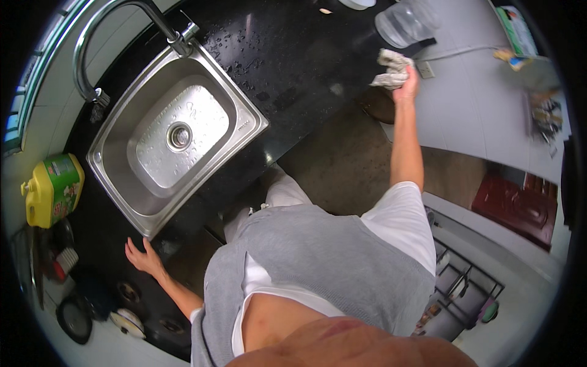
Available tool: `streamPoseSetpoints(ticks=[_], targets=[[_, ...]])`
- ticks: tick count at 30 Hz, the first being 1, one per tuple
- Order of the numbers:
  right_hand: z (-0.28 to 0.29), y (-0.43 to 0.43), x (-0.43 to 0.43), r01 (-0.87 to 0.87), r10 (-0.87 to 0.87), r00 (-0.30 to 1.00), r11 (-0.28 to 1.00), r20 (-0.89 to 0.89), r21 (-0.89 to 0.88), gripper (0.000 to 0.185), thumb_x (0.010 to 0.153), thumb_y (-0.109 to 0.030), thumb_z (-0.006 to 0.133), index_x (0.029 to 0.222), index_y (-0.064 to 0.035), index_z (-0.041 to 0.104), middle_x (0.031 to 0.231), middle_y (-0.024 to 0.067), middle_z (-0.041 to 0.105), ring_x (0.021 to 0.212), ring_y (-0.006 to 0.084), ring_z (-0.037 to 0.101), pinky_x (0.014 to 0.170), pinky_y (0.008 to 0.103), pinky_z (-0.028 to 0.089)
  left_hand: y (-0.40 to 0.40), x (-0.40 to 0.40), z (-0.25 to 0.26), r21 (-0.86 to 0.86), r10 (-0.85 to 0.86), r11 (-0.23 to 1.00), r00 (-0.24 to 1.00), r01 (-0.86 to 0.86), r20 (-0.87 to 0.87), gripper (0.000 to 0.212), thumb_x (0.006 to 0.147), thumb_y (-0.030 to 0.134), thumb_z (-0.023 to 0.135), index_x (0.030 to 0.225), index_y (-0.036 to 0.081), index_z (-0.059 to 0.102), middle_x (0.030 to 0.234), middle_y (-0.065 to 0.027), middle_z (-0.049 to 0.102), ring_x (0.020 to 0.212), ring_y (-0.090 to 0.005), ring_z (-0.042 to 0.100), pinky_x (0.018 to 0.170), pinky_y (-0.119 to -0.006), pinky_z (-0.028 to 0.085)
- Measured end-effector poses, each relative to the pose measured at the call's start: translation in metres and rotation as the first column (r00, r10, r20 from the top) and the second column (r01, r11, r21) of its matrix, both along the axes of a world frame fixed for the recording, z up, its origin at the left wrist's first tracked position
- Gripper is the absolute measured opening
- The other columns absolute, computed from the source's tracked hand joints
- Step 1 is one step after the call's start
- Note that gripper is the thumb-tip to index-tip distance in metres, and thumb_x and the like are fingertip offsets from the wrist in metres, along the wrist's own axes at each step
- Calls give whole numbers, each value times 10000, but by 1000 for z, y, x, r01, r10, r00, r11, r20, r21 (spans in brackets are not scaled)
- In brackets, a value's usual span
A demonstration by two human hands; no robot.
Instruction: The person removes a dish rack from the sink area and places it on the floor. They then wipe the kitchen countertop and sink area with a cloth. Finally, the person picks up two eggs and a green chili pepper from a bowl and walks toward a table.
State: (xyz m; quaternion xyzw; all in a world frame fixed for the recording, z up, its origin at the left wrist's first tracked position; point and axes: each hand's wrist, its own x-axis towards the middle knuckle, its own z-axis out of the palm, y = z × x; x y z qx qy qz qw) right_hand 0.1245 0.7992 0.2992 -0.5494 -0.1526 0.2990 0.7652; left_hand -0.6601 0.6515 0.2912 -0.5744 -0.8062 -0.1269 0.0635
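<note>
Out at the upper right, my right hand (409,85) grips a crumpled light cloth (392,69) near the end of the dark countertop (302,59). A clear plastic container (406,25) stands just beyond the cloth. My left hand (143,258) holds nothing, its fingers apart, close to the near left corner of the stainless steel sink (236,103). Water drops lie on the sink's bottom, around the drain (179,136). A chrome faucet (181,41) arches over the sink's far left side. More drops wet the counter beside it.
A yellow pump jug (55,190) with a green label stands left of the sink. Near it are a red-and-white brush (65,264), a dark pan (74,319) and a lidded pot (128,322). A wire rack (463,280) is at the lower right, a wall socket (426,69) near my right hand.
</note>
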Motion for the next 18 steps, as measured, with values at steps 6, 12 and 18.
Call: streamPoseSetpoints(ticks=[6,12,18], targets=[[-60,50,34,415,485,469,617,738,-669,452,779,-223,469,1214,-104,433,1194,106,460,1106,249,417,921,329,316,26,46,24,-82,-168,983,986,166,-18,404,722,187,616,1086,44,516,1127,-182,450,1054,-325,420,894,-387,336],[-78,32,-144,229,464,-145,875,874,-426,330,715,-117,463,1021,-20,543,1072,166,528,1034,321,471,854,409,370,7,50,3,-102,-178,977,978,189,109,387,712,155,620,1063,34,512,1125,-179,441,1058,-322,410,896,-389,331],[-105,14,-380,-654,623,292,684,726,-324,293,726,-45,417,996,-19,528,1006,150,540,937,278,509,768,374,382,46,91,-1,11,-334,938,896,346,292,384,725,125,605,1086,35,507,1165,-176,419,1100,-325,383,922,-389,310]])
